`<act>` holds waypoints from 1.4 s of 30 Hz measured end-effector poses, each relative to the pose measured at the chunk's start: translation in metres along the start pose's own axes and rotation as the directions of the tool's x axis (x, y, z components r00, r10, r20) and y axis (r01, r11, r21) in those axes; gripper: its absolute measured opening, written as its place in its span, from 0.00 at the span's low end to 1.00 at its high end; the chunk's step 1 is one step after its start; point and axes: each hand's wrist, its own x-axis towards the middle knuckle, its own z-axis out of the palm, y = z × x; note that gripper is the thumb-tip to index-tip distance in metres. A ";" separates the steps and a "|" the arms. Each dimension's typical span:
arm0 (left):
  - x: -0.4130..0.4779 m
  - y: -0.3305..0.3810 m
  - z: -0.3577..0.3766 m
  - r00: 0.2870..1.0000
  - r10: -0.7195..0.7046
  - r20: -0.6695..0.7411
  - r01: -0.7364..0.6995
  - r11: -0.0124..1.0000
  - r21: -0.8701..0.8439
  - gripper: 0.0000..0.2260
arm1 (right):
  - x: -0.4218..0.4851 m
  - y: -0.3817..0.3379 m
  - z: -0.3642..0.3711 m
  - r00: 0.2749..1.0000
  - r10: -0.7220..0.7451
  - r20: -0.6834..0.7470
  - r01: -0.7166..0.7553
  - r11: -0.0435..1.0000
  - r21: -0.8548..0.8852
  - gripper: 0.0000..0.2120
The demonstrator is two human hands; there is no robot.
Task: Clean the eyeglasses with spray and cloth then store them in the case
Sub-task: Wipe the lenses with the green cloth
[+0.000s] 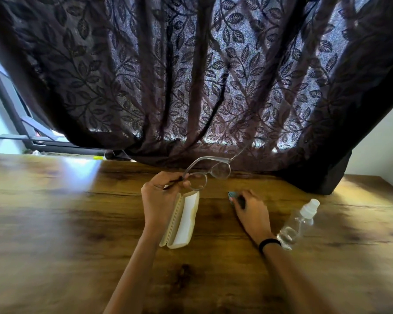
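Wooden table point(55, 211), leafy curtain point(191, 75) behind, spray bottle point(297, 223) beside right hand point(250, 209)

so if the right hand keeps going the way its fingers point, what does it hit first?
The right hand points up-left, fingertips already at a small teal cloth. Past it, bare table, then probably the curtain; depth unclear.
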 end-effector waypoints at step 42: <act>0.000 -0.001 0.014 0.993 0.111 0.029 -0.112 0.993 0.040 0.10 | -0.008 -0.113 -0.067 0.986 -0.058 -0.157 0.141 0.793 0.592 0.11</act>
